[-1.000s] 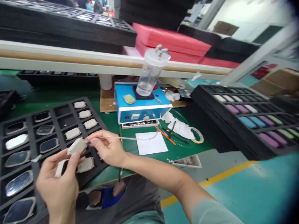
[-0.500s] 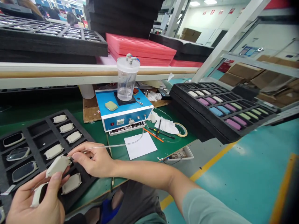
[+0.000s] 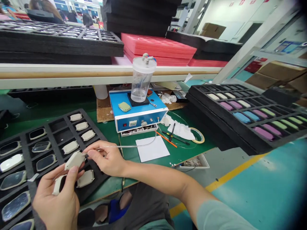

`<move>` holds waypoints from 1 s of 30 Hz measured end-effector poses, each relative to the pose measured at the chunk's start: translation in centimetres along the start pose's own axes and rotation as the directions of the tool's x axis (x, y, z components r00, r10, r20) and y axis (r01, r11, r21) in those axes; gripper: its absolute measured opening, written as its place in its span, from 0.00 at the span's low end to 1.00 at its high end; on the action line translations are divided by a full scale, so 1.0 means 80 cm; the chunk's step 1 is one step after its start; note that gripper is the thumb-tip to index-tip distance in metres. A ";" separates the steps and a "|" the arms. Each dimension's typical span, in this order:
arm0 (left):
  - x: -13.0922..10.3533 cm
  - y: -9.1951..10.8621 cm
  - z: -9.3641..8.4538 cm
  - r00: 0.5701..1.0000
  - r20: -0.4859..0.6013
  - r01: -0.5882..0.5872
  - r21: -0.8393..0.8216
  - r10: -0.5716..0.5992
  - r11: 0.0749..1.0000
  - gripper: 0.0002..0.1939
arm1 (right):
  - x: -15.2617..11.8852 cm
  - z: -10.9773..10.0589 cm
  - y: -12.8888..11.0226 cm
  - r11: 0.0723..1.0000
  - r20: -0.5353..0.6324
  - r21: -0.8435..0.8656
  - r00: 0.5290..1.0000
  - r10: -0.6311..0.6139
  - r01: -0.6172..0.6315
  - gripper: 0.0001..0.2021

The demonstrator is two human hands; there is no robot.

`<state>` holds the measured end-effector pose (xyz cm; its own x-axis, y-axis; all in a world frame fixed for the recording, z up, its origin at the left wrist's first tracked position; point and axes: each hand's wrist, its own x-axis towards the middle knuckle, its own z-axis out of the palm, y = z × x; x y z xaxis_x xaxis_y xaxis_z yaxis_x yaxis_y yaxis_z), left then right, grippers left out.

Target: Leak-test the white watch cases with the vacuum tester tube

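My left hand point(image 3: 59, 198) is closed round two pieces: a cream casing point(image 3: 74, 160) pinched between thumb and fingers, and a second cream casing point(image 3: 57, 185) with a dark face, lower in the palm. My right hand point(image 3: 107, 159) pinches the end of a thin clear tube point(image 3: 129, 146) at the right end of the upper casing. Its tip is too small to make out. Both hands are above a black foam tray point(image 3: 54, 119) holding cream casings and glass-faced pieces. The tube runs to a blue box point(image 3: 141, 111) with a clear canister point(image 3: 141, 80) on top.
White paper point(image 3: 152, 148), an orange stick point(image 3: 167, 139), dark tools, tissues and a tape roll point(image 3: 198, 135) lie on the green table. At the right stands a black tray point(image 3: 247, 123) of coloured casings. A shelf edge point(image 3: 83, 76) crosses behind, bearing red foam point(image 3: 158, 48).
The camera view has shifted, so the scene and both hands appear further right, with more of the left tray showing. Both hands keep the same hold, at the same casing.
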<state>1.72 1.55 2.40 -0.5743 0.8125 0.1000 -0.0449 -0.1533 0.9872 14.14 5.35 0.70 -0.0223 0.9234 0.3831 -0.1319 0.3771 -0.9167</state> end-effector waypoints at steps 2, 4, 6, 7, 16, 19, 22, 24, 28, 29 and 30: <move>0.001 -0.003 -0.002 1.000 0.020 -0.011 -0.006 0.011 1.000 0.20 | -0.002 0.001 0.003 1.000 -0.001 0.009 1.000 0.004 -0.004 0.15; 0.000 -0.007 -0.006 0.999 0.030 -0.013 -0.003 0.013 1.000 0.22 | -0.005 0.001 0.005 1.000 0.005 0.022 1.000 0.014 -0.014 0.16; -0.001 -0.011 -0.011 0.999 0.045 -0.006 0.006 0.006 1.000 0.23 | -0.009 0.002 0.007 0.999 0.007 0.036 1.000 0.028 -0.028 0.16; -0.002 -0.013 -0.013 0.998 0.057 -0.005 0.015 0.004 1.000 0.23 | -0.011 0.002 0.007 0.999 0.005 0.043 0.999 0.034 -0.034 0.16; -0.005 -0.019 -0.024 0.990 0.139 0.031 0.049 -0.038 0.998 0.22 | -0.021 0.003 0.010 0.993 0.008 0.108 0.999 0.054 -0.054 0.13; -0.005 -0.020 -0.025 0.988 0.147 0.035 0.040 -0.041 0.999 0.22 | -0.021 0.003 0.010 0.993 0.005 0.098 0.998 0.062 -0.063 0.13; -0.004 -0.019 -0.024 0.990 0.139 0.028 0.020 -0.031 0.999 0.22 | -0.021 0.004 0.010 0.994 0.000 0.093 0.998 0.064 -0.064 0.14; -0.004 -0.018 -0.023 0.991 0.134 0.023 0.008 -0.024 1.000 0.22 | -0.020 0.004 0.010 0.993 0.002 0.098 0.998 0.059 -0.059 0.14; -0.004 -0.015 -0.021 0.992 0.128 0.018 0.021 -0.021 1.000 0.22 | -0.018 0.004 0.009 0.994 0.000 0.096 0.999 0.049 -0.049 0.14; -0.003 -0.015 -0.021 0.992 0.127 0.016 0.034 -0.020 0.999 0.22 | -0.018 0.004 0.008 0.995 0.000 0.090 0.999 0.051 -0.051 0.14; -0.003 -0.015 -0.021 0.992 0.126 0.015 0.046 -0.021 0.999 0.22 | -0.018 0.004 0.008 0.995 0.000 0.083 0.999 0.053 -0.053 0.14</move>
<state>0.52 0.57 0.97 -0.4654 0.8800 0.0945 -0.0162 -0.1153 0.9932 13.77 4.24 -0.37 -0.0290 0.9423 0.3335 -0.2126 0.3202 -0.9232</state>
